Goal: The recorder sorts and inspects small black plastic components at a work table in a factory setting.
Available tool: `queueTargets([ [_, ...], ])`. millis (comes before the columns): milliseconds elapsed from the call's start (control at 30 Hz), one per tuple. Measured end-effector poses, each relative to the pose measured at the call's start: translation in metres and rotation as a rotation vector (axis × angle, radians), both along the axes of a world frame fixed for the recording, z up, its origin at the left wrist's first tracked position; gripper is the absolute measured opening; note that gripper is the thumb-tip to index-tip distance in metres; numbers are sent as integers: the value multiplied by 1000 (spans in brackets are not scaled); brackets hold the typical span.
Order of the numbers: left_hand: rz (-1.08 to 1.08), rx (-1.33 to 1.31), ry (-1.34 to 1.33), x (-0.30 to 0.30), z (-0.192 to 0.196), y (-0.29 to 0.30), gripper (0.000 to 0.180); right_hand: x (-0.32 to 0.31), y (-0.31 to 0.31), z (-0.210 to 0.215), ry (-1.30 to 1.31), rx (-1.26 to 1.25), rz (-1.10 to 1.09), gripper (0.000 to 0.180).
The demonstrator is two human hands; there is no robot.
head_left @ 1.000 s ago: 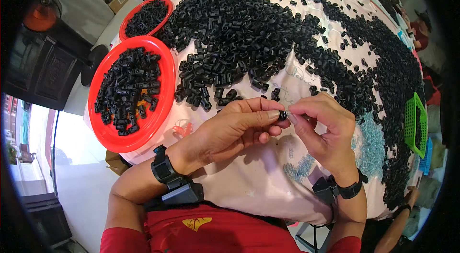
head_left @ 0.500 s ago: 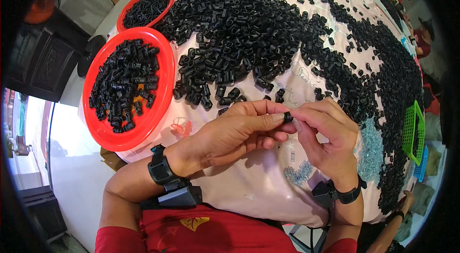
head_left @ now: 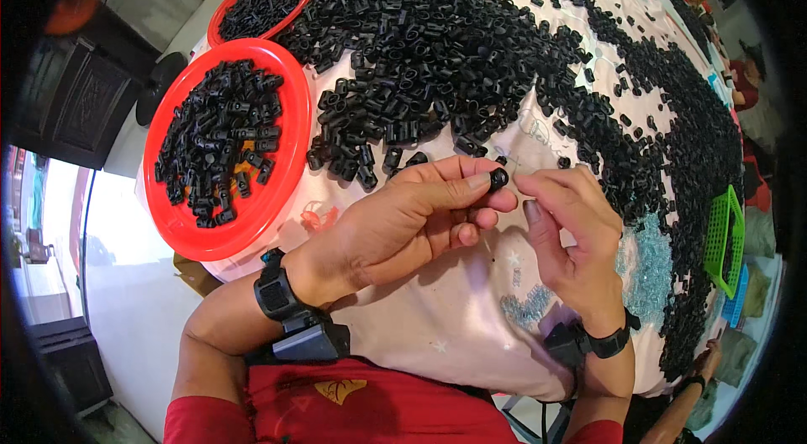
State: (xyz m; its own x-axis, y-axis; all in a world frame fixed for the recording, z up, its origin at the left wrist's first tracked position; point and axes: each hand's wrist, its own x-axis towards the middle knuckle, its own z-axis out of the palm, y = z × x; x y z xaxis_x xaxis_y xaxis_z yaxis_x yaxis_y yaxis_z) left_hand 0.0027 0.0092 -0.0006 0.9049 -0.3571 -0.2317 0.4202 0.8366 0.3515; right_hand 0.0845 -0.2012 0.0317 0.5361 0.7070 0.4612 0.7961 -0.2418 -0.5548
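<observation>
Between its thumb and forefinger, my left hand [head_left: 412,221] grips a small black plastic piece [head_left: 498,179] that looks like a cord lock, its round holed end showing. My right hand [head_left: 580,229] is just to the right of it, thumb and forefinger apart, and no object shows between them. Beyond both hands spreads a large heap of hollow black plastic pieces [head_left: 437,49]. To the left, a red plate [head_left: 290,137] holds black pieces that look put together.
A second red plate [head_left: 300,17] with thin black parts lies behind the first. Tiny pale blue parts [head_left: 647,272] are piled at right, with a smaller patch [head_left: 527,307] nearer me. A green basket [head_left: 723,234] stands at the right edge. Another person's arm [head_left: 685,398] shows lower right.
My right hand's fingers have come off the black cord lock and spread a little apart. My left hand keeps hold of it, raised slightly and turned so its end shows.
</observation>
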Motion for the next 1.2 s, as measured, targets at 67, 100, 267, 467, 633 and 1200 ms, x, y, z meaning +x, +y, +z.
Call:
queueTargets([
  [67,5,100,30,-1,2,0,27,0,0,-1,38,14,-35,37],
  [100,7,99,29,-2,2,0,27,0,1,-2,38,4,-26,37],
  [267,46,-88,51,1,-8,1,33,2,6,-2,-87,-128,-18,39],
  [467,95,86,-25,0,4,-1,34,5,3,-9,-105,-250,-23,42],
  [633,74,124,5,0,0,-2,29,4,5,-17,-135,-259,34,36],
  [1200,21,520,-96,-5,7,-13,27,-4,2,7,179,5,-44,34],
])
